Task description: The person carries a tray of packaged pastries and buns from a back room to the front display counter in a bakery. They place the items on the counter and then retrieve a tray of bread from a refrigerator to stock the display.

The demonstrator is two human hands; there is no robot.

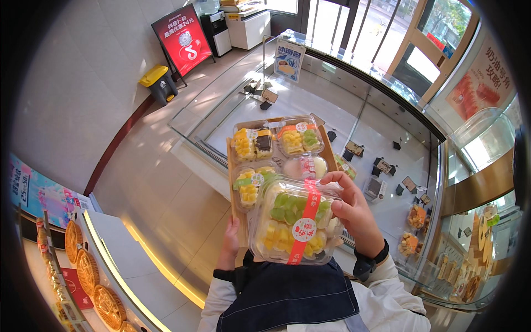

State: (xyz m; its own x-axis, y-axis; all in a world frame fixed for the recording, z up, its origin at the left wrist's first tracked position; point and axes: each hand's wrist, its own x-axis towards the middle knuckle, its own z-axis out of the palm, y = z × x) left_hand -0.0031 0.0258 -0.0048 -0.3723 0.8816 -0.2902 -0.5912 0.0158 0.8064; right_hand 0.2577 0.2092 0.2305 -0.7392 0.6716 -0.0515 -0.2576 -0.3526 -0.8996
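Observation:
My left hand [230, 237] holds the near left edge of a wooden tray [229, 166] that carries several clear plastic boxes. In my right hand [356, 207] is a large clear plastic box of green grapes and yellow fruit pieces [286, 224], closed with a red band; fingers and thumb grip its right edge. It covers the near part of the tray. Farther back on the tray are a box of yellow fruit and dark pieces [252, 142], a box of yellow and green fruit [300, 136], a box with a green band [250, 186] and a box of pale round items [305, 167].
A glass display case [332, 95] with small sign holders and packed pastries stands beyond and to the right. Shelves with round woven baskets [108, 307] are at lower left. A yellow-lidded bin [159, 83] and a red sign board [184, 41] stand by the wall.

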